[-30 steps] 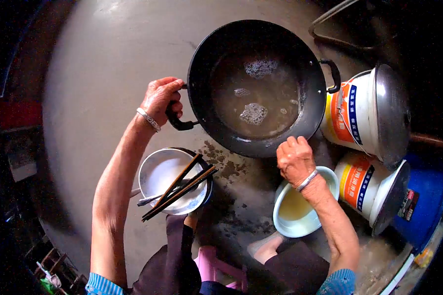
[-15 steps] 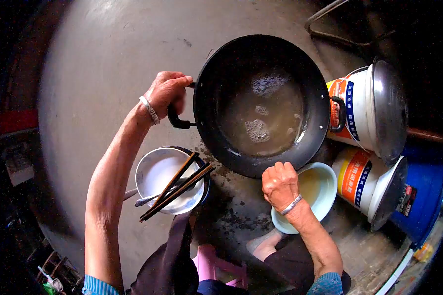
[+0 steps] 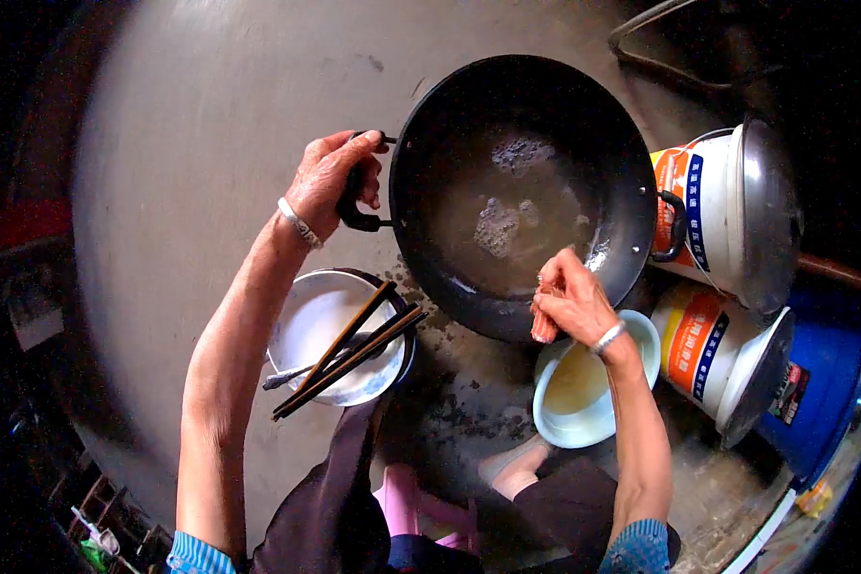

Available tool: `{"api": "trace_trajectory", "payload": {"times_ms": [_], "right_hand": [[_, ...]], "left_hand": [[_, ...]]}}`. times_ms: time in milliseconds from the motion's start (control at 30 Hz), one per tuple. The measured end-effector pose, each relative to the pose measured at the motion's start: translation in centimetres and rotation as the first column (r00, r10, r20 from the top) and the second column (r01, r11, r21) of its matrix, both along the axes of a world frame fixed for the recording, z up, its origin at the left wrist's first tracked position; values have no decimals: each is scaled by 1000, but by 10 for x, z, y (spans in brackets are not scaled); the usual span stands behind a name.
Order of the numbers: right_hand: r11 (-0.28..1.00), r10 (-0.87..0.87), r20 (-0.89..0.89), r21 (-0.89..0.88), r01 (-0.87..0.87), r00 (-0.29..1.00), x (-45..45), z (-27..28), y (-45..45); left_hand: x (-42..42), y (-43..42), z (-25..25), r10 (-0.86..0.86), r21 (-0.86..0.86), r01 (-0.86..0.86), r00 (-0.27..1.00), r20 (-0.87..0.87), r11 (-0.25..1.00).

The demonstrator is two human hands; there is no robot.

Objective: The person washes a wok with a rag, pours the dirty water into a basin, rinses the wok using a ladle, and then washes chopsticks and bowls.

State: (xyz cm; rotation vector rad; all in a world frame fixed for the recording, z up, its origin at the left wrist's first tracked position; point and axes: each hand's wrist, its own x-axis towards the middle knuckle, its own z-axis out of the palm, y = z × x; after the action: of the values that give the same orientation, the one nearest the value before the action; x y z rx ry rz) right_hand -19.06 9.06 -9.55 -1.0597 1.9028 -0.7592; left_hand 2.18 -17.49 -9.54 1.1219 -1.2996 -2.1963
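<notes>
A large black wok with soapy, murky water and patches of foam is tilted in front of me. My left hand is closed around its left loop handle. Over the wok's near rim, my right hand is closed, fingers bunched. Something reddish shows at its fingertips, but I cannot tell whether it is a held thing or the fingers themselves. Partly under my right wrist stands a pale green basin with cloudy yellowish liquid.
Left of the basin, a white bowl bears chopsticks and a spoon across its rim. Two lidded white buckets and a blue tub stand at right. A pink stool is below me.
My right hand has risen and turned from a fist on the wok's near rim to bunched fingers over its edge. The wok has shifted slightly right in view; my left hand still holds the handle.
</notes>
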Motion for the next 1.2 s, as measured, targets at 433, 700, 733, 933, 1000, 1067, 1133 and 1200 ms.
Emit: {"api": "trace_trajectory", "payload": {"times_ms": [433, 700, 733, 933, 1000, 1067, 1133, 1200], "right_hand": [[883, 466, -526, 218, -416, 712, 2, 46, 7], [859, 497, -155, -50, -509, 854, 40, 17, -26], [840, 541, -66, 3, -542, 838, 46, 17, -37], [847, 496, -64, -183, -499, 866, 64, -21, -89], [850, 431, -253, -209, -484, 866, 62, -43, -107], [863, 384, -367, -182, -471, 847, 51, -44, -130], [874, 367, -554, -69, -480, 748, 37, -49, -146], [848, 412, -725, 84, -523, 552, 12, -59, -153]], "left_hand": [[-1, 5, -10, 92, 80, -94, 995, 30, 992], [-4, 9, -2, 169, 91, -170, 985, 20, 981], [-4, 10, -1, 186, 97, -189, 982, 38, 977], [-4, 9, -2, 168, 104, -171, 985, 37, 980], [-3, 8, -3, 146, 117, -148, 989, 25, 982], [-5, 7, -2, 143, 71, -146, 989, 49, 987], [-6, 7, -4, 136, 31, -139, 988, 73, 990], [-6, 7, -6, 131, -21, -130, 987, 90, 991]]}}
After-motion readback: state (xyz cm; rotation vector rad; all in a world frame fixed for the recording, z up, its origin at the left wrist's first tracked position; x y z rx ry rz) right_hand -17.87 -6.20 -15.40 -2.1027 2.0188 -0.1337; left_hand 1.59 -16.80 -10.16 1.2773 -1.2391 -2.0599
